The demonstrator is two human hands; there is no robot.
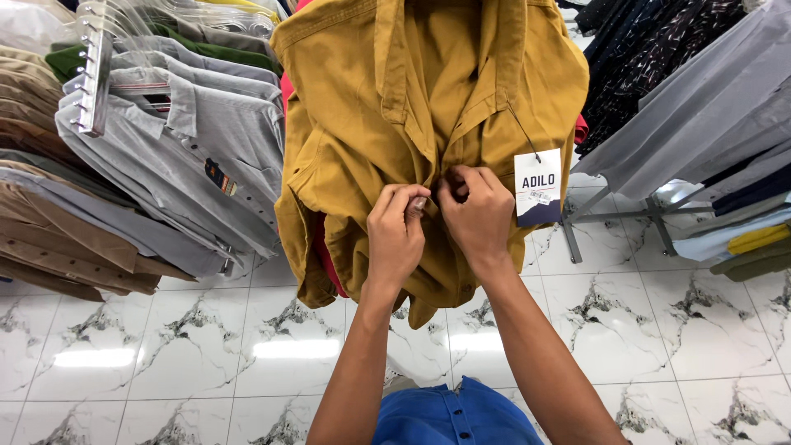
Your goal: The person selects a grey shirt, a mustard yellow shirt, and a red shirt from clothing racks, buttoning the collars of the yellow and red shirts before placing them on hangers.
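— What are the hands up to, from where you stand?

— Both are on the mustard shirt [428,99] that hangs in the middle of the head view. The left hand [397,231] pinches the front placket, fingers closed on the cloth. The right hand [476,216] is pressed against it from the other side, fingers curled shut on the same seam — thumb and forefingers meeting right at the opening.

— Is the shirt done up?

— Partly open, I'd say. The collar and upper front gape, and the hands work about halfway down. Whether anything below them is fastened I can't tell; the cloth bunches and the hem hangs crumpled. So the middle is in hand and the top looks left to do.

— Anything dangling off it?

— A tag [538,188], white over dark blue, hangs on a thin string just beside the right hand, touching the shirt's side. It could swing into the fingers.

— And round about?

— Grey shirts [189,140] on a rack to the left, brown ones [49,239] beneath them, all packed close. Dark patterned shirts [651,49] and a pale grey one to the right. Something red [328,264] peeks from behind the mustard cloth. Marble-look floor [247,354] below, and the person's own blue shirt [453,416] at the bottom edge.
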